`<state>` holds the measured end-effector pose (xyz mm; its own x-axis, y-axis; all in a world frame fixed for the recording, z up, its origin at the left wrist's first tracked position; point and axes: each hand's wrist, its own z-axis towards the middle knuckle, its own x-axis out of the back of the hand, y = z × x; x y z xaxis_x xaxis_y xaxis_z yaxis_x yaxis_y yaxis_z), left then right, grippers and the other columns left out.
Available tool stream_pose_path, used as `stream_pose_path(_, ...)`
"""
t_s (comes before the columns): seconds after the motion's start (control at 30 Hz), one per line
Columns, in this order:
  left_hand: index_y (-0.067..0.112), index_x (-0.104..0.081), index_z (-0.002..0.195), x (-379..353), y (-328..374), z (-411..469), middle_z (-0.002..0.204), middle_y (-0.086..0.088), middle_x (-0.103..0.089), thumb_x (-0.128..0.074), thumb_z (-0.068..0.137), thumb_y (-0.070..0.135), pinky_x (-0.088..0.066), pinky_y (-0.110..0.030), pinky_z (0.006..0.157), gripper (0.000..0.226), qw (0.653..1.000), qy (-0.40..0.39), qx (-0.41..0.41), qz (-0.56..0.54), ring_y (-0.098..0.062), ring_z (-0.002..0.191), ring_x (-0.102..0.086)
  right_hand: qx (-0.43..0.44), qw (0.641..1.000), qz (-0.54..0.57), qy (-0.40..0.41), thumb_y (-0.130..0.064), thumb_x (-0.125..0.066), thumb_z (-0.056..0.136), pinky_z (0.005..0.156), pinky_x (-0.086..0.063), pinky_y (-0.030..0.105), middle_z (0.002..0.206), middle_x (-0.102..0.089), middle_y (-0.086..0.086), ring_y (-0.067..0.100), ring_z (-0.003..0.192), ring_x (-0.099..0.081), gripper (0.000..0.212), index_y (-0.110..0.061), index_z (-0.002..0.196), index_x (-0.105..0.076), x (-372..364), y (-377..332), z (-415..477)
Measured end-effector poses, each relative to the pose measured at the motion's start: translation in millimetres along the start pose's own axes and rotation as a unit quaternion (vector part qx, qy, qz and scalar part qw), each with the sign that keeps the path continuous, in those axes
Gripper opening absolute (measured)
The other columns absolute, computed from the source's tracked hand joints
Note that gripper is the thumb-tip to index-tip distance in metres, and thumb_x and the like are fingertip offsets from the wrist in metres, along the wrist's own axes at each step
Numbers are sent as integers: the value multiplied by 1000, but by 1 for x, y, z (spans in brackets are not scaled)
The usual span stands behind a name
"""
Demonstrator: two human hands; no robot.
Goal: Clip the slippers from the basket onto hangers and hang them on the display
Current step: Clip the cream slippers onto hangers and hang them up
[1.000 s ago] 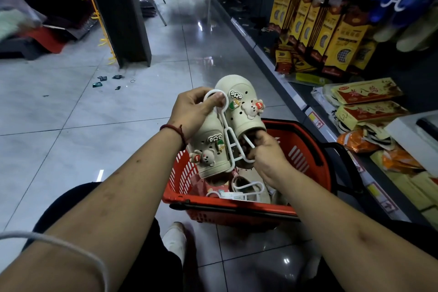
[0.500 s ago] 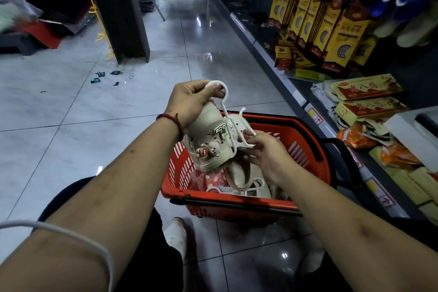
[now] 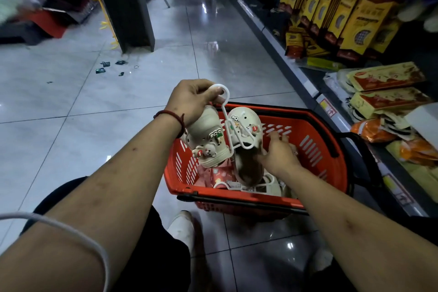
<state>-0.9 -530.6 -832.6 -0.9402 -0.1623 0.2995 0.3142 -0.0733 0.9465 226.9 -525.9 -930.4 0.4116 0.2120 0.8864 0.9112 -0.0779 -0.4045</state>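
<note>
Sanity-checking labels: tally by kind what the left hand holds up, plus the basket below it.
cream slippers: 2
white hanger: 1
red basket: 1
Total: 4

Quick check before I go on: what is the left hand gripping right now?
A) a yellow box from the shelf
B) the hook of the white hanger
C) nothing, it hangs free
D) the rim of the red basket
B: the left hand has its fingers curled round the hook at the top of the hanger, and the cream slippers hang from it above the basket.
</note>
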Motion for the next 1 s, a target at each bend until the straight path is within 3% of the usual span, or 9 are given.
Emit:
stream_pose_path(0.13, 10, -76, 100, 4, -12, 8, 83, -9, -77, -67, 94, 23, -57, -28, 83, 17, 999, -24, 17, 35, -15, 79, -74, -20, 999, -8, -31, -33, -72, 87, 98, -46, 46, 140, -45, 21, 43, 125, -50, 70, -11, 140, -33, -11, -7, 17)
stream_pose_path(0.3, 15, -77, 97, 10, -24, 8, 80, -7, -78, -66, 95, 26, -57, -31, 88, 16, 997, -52, 45, 45, -15, 81, -75, -34, 999, 11, -33, -22, -56, 94, 94, -50, 40, 126, -63, 22, 39, 117, -60, 36, -7, 126, -53, -19, -12, 29)
stream_pose_path(0.43, 17, -77, 99, 7, -23, 2, 75, -5, -77, -64, 97, 28, -55, -18, 70, 17, 993, -75, 62, 70, -11, 71, -71, -16, 1000, 19, -12, -18, -52, 94, 92, -50, 40, 124, -64, 21, 40, 114, -62, 30, -7, 121, -58, -20, -12, 29)
stream_pose_path(0.53, 11, -76, 101, 2, -22, -2, 76, -10, -77, -64, 97, 25, -56, -21, 66, 19, 988, -110, 75, 81, -13, 67, -69, 10, 999, 31, 19, -19, -48, 95, 91, -53, 44, 120, -64, 22, 43, 109, -63, 29, -6, 120, -55, -16, -15, 26)
stream_pose_path(0.67, 7, -75, 99, -7, -16, -6, 79, -15, -75, -63, 97, 20, -39, -8, 45, 18, 983, -130, 71, 109, 0, 48, -59, 21, 997, 47, 61, -20, -46, 98, 82, -51, 41, 114, -65, 22, 43, 103, -64, 24, -5, 116, -53, -4, -21, 19)
stream_pose_path(0.73, 10, -75, 99, -12, -15, -7, 77, -11, -76, -63, 97, 21, -43, -11, 50, 17, 981, -139, 69, 114, 0, 49, -61, 27, 996, 48, 71, -19, -46, 99, 80, -48, 40, 115, -65, 22, 43, 105, -63, 24, -4, 117, -52, 3, -24, 15)
stream_pose_path(0.83, 15, -77, 96, -15, -18, -6, 72, -5, -76, -63, 97, 24, -51, -21, 68, 17, 986, -115, 64, 106, -5, 61, -67, 46, 996, 14, 70, -19, -44, 101, 74, -38, 37, 117, -63, 22, 43, 108, -61, 26, -4, 121, -48, 12, -27, 7)
stream_pose_path(0.93, 15, -76, 95, -15, -20, -3, 69, -4, -75, -61, 98, 26, -44, -17, 55, 18, 992, -59, 68, 91, -6, 57, -64, 67, 995, -21, 69, -17, -45, 99, 73, -35, 36, 117, -63, 21, 43, 107, -61, 27, -5, 124, -44, 14, -25, -1)
stream_pose_path(1.0, 16, -76, 95, -13, -21, -1, 68, -3, -75, -60, 98, 28, -48, -22, 57, 20, 994, -34, 71, 72, -10, 59, -66, 72, 995, -30, 67, -15, -46, 97, 73, -36, 36, 115, -64, 21, 43, 104, -62, 30, -5, 126, -43, 13, -20, -4)
